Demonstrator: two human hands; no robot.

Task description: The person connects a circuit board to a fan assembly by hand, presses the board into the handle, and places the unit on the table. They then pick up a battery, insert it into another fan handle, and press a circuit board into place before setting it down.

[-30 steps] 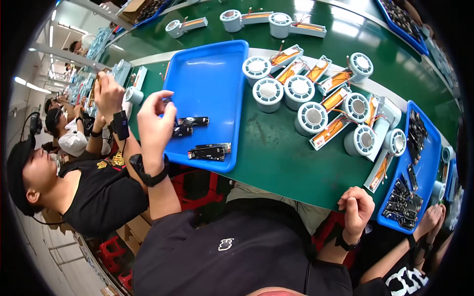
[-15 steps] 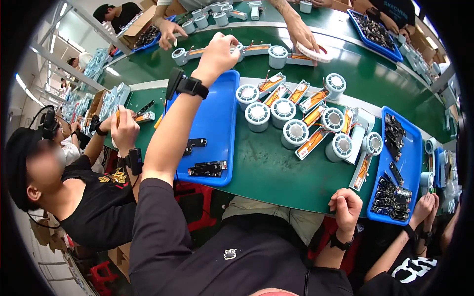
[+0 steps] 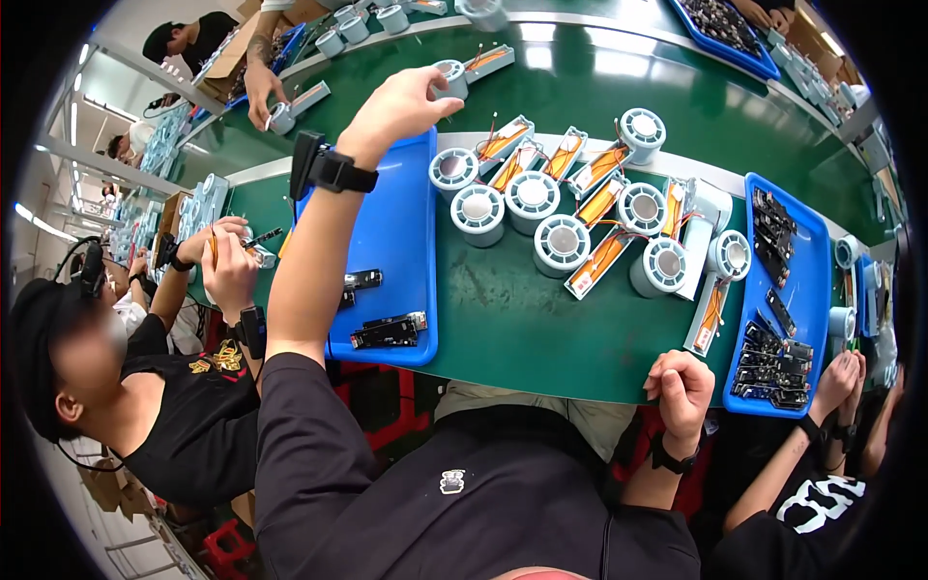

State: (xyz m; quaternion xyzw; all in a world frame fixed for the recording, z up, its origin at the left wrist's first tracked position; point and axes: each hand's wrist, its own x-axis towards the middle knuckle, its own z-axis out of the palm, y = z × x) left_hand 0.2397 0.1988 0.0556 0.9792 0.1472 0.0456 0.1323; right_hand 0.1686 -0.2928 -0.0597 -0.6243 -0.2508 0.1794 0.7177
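My left hand (image 3: 416,101) reaches over the far part of the green table, its fingers closed round the round head of a pale blue fan-like housing (image 3: 450,79). That housing's open handle (image 3: 489,62), with thin wires inside, points to the right. Curled at the near table edge, my right hand (image 3: 682,389) appears to have nothing in it. Between my hands and the far strip lies a cluster of similar housings (image 3: 532,198), with round vented heads and orange-lined open handles. One of these housings (image 3: 708,314) lies closest to my right hand.
A blue tray (image 3: 411,208) with several black circuit boards (image 3: 387,331) is under my left forearm. Another blue tray (image 3: 812,280) at right holds more boards (image 3: 770,372). Across the table, a person's hand (image 3: 261,87) touches another housing (image 3: 281,118). Co-workers sit on both sides.
My left hand has moved slightly left and taken hold of a housing's head. Across the table, the other person's hands and the white ring-shaped roll have left the middle. My right hand stays curled.
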